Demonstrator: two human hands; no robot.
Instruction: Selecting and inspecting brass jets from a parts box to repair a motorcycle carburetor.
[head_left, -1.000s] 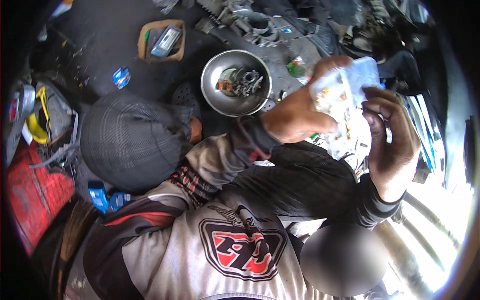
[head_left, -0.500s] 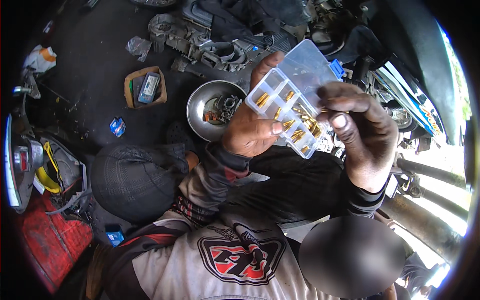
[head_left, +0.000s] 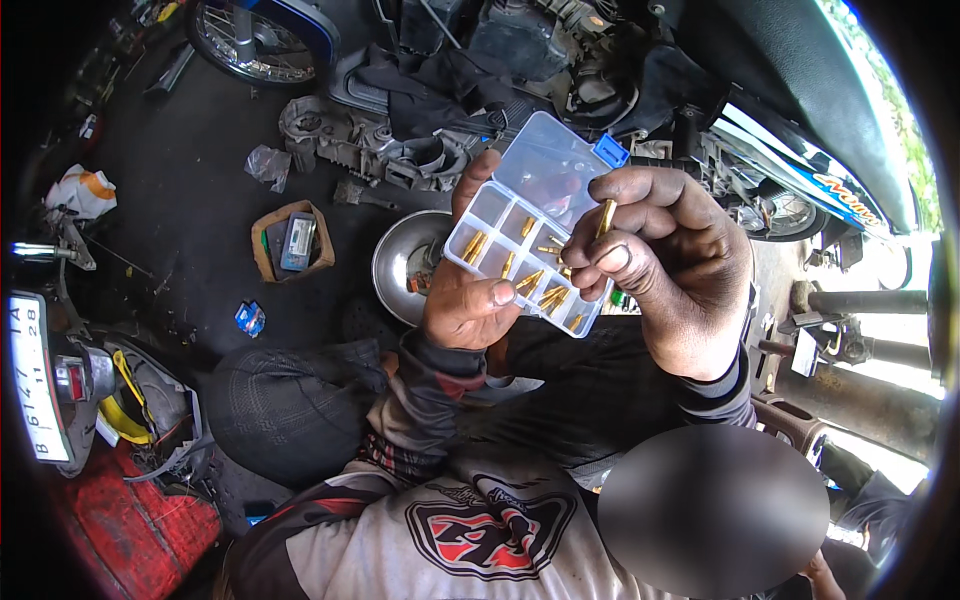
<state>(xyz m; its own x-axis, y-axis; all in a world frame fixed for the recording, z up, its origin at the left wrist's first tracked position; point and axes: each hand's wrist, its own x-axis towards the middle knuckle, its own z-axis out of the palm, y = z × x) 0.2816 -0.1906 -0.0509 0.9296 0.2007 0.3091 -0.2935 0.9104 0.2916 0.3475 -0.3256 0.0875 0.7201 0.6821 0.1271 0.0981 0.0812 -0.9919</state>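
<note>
Head camera: sat left in a head-worn pair; looked down, upright and unmirrored.
Left hand (head_left: 465,308) and right hand (head_left: 685,285): were viewed from above, near the lens.
Floor (head_left: 190,230): was viewed from farther off, beneath them.
View rim: curved straight edges, fisheye fashion.

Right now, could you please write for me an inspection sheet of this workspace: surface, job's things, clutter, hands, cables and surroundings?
Surface: dark floor, things scattered on it.
Job's things: clear box, lid open; small gold pieces in several compartments.
Clutter: metal bowl, cardboard tray, crumpled plastic bag, metal engine parts.
Hands: left hand holds the box; right hand pinches one gold piece near it.
Cables: nothing certain seen.
Surroundings: spoked wheel at upper left, worn red surface at lower left.
</note>
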